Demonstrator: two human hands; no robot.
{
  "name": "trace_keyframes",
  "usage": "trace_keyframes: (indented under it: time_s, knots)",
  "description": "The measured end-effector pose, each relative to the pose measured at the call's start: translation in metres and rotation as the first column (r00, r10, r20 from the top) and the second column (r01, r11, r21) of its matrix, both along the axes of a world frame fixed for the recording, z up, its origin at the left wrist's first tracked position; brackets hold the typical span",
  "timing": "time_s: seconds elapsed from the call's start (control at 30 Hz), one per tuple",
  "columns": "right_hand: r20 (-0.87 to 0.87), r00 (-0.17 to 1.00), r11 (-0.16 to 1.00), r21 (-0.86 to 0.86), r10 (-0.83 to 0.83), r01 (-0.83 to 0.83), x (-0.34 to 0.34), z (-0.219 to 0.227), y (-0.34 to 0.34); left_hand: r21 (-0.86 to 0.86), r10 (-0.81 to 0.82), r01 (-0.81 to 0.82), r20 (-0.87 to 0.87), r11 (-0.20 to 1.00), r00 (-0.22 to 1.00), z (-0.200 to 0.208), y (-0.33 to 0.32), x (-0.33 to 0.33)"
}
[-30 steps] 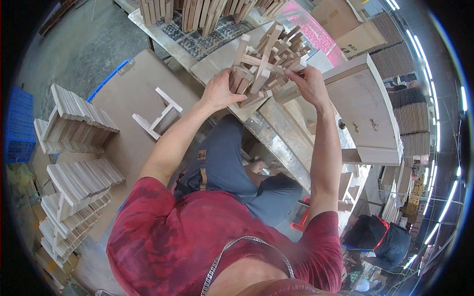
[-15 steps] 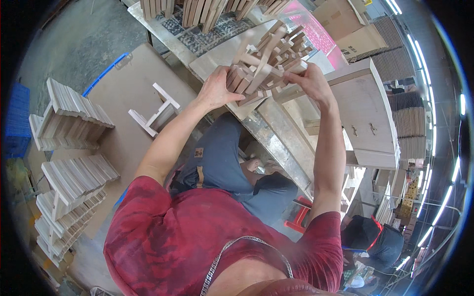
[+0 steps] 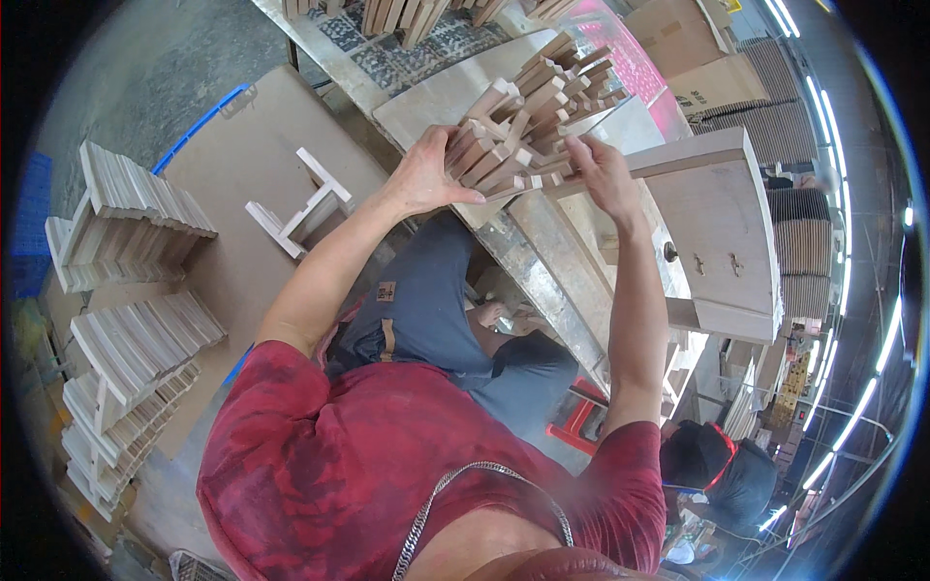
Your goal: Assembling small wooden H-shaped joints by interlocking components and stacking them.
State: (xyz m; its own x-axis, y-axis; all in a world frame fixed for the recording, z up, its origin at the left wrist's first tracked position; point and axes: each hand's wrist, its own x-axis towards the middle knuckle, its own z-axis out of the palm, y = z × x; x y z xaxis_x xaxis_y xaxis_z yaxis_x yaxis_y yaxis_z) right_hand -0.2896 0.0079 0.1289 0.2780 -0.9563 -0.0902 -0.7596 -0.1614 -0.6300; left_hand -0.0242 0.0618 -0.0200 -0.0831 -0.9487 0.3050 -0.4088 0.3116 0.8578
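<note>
A cluster of wooden sticks, square in section, stands on a pale board at the edge of the workbench. Most point upward, and a few lean across one another. My left hand clasps the near left side of the cluster, with its thumb along the lower front and its fingers behind. Against the right side, my right hand curls its fingers around the outer sticks. Its fingertips are partly lost among the stick ends.
More wooden sticks stand farther back on the bench. A wooden cabinet piece sits to the right. At the left, a brown board bears stacked wooden slats and a small wooden frame. Another person is at lower right.
Sticks that were tilted and crossing on top have dropped into the cluster and stand more upright. My right hand has come down slightly along its right side; my left hand stays put.
</note>
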Motion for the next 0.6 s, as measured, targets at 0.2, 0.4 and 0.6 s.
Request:
trace_keyframes:
  time_s: [0.2, 0.4, 0.6]
  knots:
    - [-0.016, 0.996, 0.994, -0.075, -0.085, 0.083, 0.003, -0.012, 0.003, -0.057, 0.112, -0.110, 0.048, 0.992, 0.992, 0.016, 0.013, -0.016]
    - [0.105, 0.977, 0.973, -0.120, -0.184, 0.196, 0.014, -0.030, 0.011, -0.212, 0.221, -0.189, 0.138, 0.959, 0.965, 0.005, 0.006, -0.020]
    - [0.217, 0.921, 0.924, -0.136, -0.323, 0.356, 0.019, -0.047, 0.016, -0.150, 0.074, -0.042, 0.217, 0.988, 0.973, 0.003, -0.008, -0.021]
